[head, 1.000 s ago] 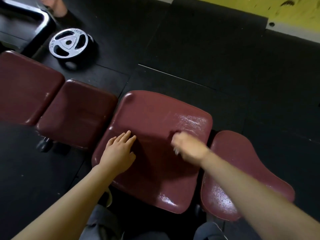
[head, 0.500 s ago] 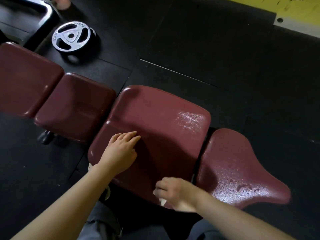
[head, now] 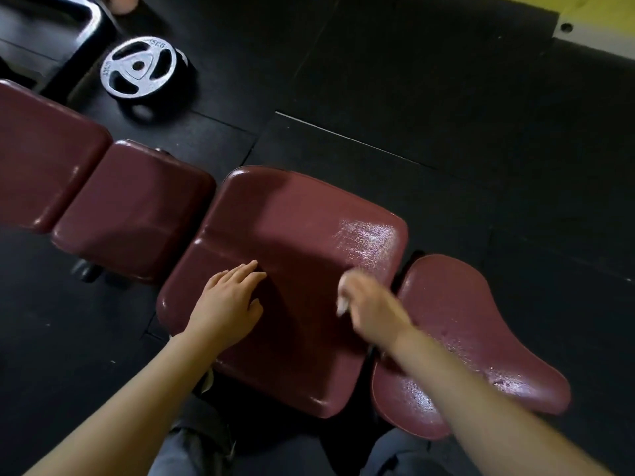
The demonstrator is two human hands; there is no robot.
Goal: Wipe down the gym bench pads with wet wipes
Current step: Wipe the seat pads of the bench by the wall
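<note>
At the far left a dark red pad runs out of view, and a second red pad sits just beside it to the right. Behind them, on the black rubber floor, a silver weight plate lies near a black metal frame.

Next comes the big square pad in the middle of the row. The person's left hand rests flat on its near left part, fingers straight and close together, pointing away from the body, holding nothing. Toward the pad's far right corner a wet patch shines under the light.

The right hand is over the right side of the same pad, blurred with motion, its fingers curled around a white wet wipe; only a small bit of the wipe peeks out at the hand's left edge, right against the pad's surface.

To the right, across a narrow gap, lies the curved end pad, speckled with wet droplets. The right forearm crosses over its near edge. Grey trouser knees show at the bottom.
</note>
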